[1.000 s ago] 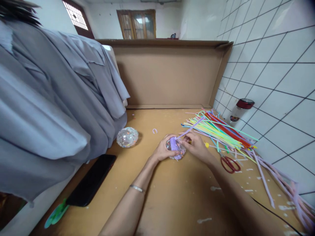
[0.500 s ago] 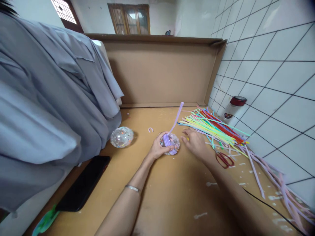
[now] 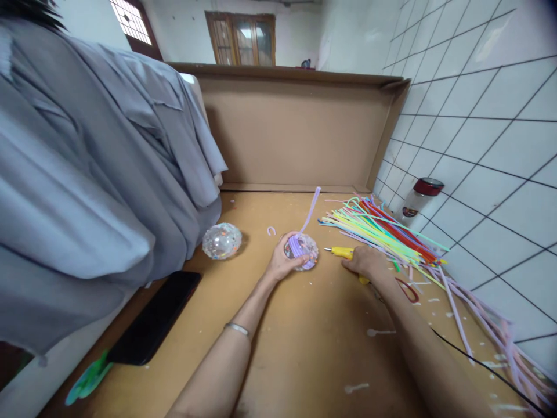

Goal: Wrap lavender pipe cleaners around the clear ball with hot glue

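Observation:
My left hand point(image 3: 285, 258) is closed around the side of a clear, round decorated bowl point(image 3: 311, 245). Purple pipe cleaners point(image 3: 298, 246) lie in rows across it, and one long end point(image 3: 311, 208) sticks up and away from me. To the right, my right hand point(image 3: 368, 261) is wrapped around a yellow hot glue gun point(image 3: 342, 252), its metal nozzle pointing left toward the bowl. A gap separates nozzle and bowl. Left of my hands a second clear bowl point(image 3: 221, 241) rests on the table. A small curled pink piece point(image 3: 271, 231) lies between the two bowls.
Colourful pipe cleaners point(image 3: 383, 232) are heaped at the right, with red-handled scissors point(image 3: 408, 290) partly behind my right arm. A lidded jar point(image 3: 422, 200) stands by the tiled wall. A black phone point(image 3: 154, 319) lies left, near grey cloth point(image 3: 108, 162). Cardboard point(image 3: 300, 133) borders the back.
My right hand has moved slightly right and taken hold of the glue gun, whose nozzle now shows. My left hand still holds the bowl. The view has shifted a little.

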Available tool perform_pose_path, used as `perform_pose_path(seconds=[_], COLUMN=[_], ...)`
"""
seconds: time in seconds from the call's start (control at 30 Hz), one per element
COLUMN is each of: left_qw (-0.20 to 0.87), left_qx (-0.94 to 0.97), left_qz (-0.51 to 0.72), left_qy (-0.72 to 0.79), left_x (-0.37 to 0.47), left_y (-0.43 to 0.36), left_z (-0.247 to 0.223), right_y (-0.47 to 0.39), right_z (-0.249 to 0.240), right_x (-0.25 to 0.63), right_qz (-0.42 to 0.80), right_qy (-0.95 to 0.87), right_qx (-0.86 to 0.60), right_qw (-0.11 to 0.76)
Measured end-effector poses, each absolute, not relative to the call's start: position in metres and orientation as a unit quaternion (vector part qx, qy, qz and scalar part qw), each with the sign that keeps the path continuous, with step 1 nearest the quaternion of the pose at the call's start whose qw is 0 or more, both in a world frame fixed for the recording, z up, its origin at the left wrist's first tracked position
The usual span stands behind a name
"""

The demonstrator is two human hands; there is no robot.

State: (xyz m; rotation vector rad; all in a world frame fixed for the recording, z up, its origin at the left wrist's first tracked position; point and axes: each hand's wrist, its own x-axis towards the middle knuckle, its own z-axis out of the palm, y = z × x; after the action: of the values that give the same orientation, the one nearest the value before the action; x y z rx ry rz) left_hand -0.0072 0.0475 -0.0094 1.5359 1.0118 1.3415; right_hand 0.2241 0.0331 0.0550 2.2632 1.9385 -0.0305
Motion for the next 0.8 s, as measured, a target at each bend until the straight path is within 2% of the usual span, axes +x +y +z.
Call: perform_pose_path(seconds=[0.2, 0.4, 0.63, 0.8], left_qw=[0.437, 0.44, 0.452, 0.503], left_qx=[0.605, 0.602, 0.591, 0.568], left_qz=[0.532, 0.538, 0.542, 0.536], left_qy=[0.399, 0.393, 0.391, 0.371], left_x=[-0.009, -0.01, -0.01, -0.01], left_y=[0.048, 0.048, 0.046, 0.045], left_z=[-0.008, -0.009, -0.005, -0.002], right_y=[0.035, 0.031, 0.015, 0.014], right_z=[0.054, 0.073, 0.109, 0.106], right_x=[0.225, 0.221, 0.211, 0.207], right_qz=[-0.007, 0.003, 0.045, 0.068], right_qy=[0.628, 0.626, 0.658, 0.669], right_qx=[0.775, 0.78, 0.738, 0.718], right_qw=[0.073, 0.018, -0.14, -0.181])
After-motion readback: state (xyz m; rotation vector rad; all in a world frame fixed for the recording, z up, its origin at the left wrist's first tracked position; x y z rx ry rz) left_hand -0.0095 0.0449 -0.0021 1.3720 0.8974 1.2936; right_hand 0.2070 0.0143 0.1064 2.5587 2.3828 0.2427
